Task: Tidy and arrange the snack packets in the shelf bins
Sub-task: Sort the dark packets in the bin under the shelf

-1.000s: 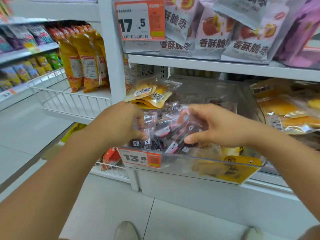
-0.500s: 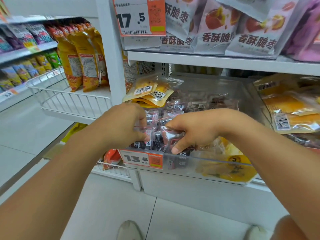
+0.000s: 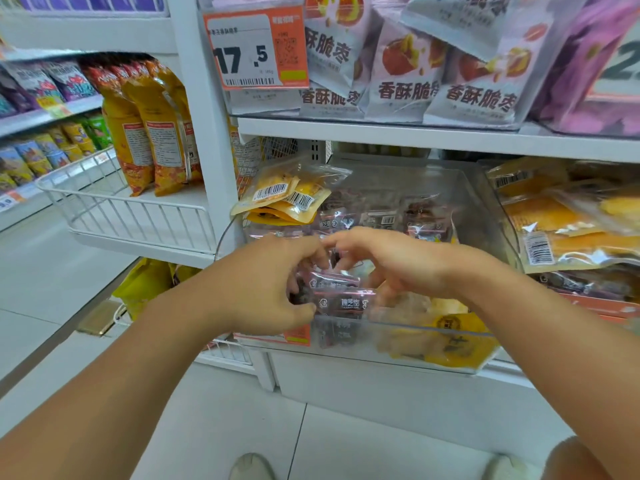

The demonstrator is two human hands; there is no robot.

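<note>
Dark maroon snack packets (image 3: 341,301) (white lettering), yellow pouches (image 3: 287,195), orange price tag (image 3: 256,46).

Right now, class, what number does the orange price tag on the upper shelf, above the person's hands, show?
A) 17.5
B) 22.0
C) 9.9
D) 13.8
A: the orange price tag hanging at the upper shelf, left of the white packets, reads 17.5 in large black digits.

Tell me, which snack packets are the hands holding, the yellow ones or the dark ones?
The dark packets at the front of the clear bin. The yellow packets lie untouched at its back left corner.
</note>
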